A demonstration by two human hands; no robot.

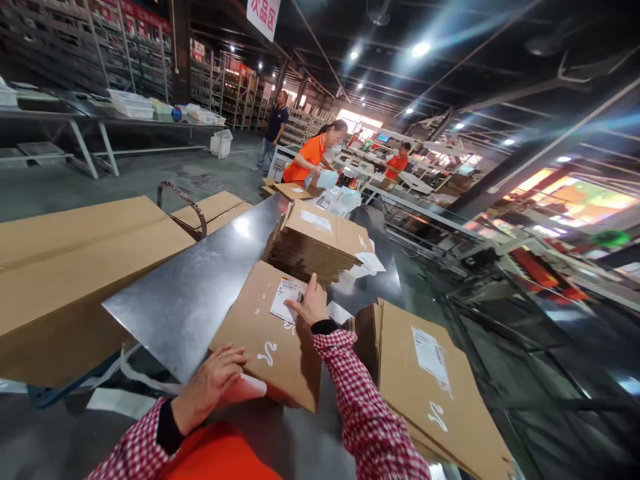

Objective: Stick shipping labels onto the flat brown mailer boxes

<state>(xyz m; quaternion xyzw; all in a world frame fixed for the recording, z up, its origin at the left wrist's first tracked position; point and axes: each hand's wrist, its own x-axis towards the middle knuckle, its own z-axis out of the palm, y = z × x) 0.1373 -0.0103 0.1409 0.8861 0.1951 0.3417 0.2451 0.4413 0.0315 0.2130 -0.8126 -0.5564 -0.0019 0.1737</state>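
Observation:
A flat, folded cardboard box (250,340) lies in front of me on the metal table, with a printed white label (281,305) near its far edge and a white squiggle on top. My right hand (313,307) rests at the label's right side, thumb and index finger spread apart, the thumb touching the label. At the box's near left edge, my left hand (217,377) is curled with its fingers together over a piece of white paper (246,388). Part of that paper is hidden under the hand.
Beyond the box stands a stack of flattened cartons (315,243). More labelled cartons (440,380) lean at my right. A large carton (85,267) is on the left, beside the metal table (195,300). A person in orange (310,157) works at the far end.

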